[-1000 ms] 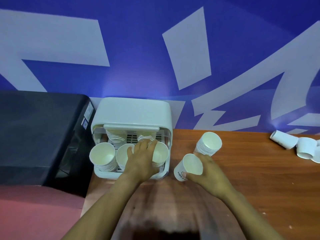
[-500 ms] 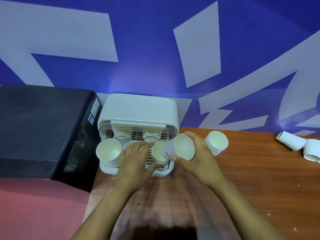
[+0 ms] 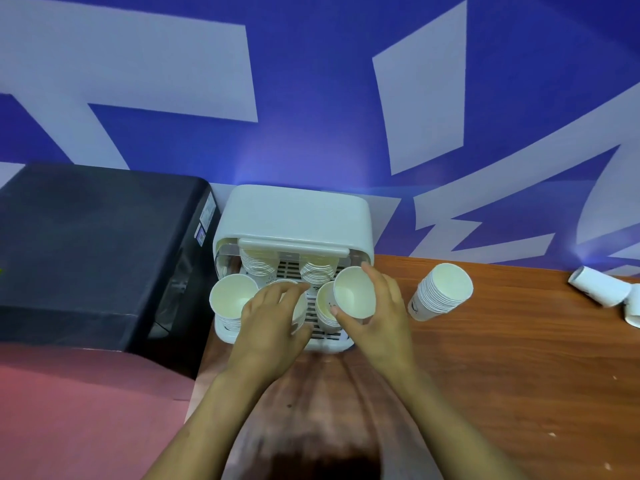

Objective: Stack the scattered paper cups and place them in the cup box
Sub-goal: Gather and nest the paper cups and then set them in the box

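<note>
White paper cups fill the open cup box (image 3: 294, 216) at the table's (image 3: 519, 358) left end: five stacks show inside, two at the back and three in front. The right hand (image 3: 375, 317) holds one single cup (image 3: 354, 292) over the box's front right corner, thumb and fingers curled round its wall, its mouth tipped toward the camera, just above the front right stack (image 3: 325, 306). The left hand (image 3: 273, 323) rests with relaxed fingers over the front middle stack (image 3: 299, 306), gripping nothing clearly. One more stack (image 3: 440, 292) stands tilted on the table right of the box. Two loose cups (image 3: 602, 289) lie on their sides near the far right edge.
</note>
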Tool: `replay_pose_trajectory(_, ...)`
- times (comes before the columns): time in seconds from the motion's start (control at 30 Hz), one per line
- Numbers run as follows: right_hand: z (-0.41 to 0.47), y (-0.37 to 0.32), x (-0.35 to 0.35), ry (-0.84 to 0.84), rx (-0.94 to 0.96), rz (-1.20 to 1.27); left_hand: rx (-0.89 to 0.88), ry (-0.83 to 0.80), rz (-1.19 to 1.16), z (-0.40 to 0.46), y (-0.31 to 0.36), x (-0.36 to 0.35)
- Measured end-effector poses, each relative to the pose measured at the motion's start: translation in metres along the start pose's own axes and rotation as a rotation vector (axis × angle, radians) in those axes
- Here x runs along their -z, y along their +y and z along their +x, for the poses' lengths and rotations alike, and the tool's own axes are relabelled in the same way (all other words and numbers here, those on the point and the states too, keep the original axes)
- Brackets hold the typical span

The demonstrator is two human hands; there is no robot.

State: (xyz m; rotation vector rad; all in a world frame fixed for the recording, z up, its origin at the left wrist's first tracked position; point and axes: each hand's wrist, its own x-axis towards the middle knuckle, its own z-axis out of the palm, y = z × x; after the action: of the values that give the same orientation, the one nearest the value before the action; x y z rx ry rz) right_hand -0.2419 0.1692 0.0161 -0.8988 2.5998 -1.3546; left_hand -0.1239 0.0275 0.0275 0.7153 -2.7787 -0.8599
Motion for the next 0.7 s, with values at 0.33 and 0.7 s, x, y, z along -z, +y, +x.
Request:
replay_pose_trajectory(0.33, -0.007, 0.023, -0.013, -0.475, -0.219, -0.273, -0.016, 0.003, 0.006, -0.002, 0.001, 0.003)
replay_pose_trajectory(0.7, -0.025, 0.011, 0.061, -0.709, -0.145, -0.426, -0.083, 0.036, -0.004, -0.018, 0.03, 0.005)
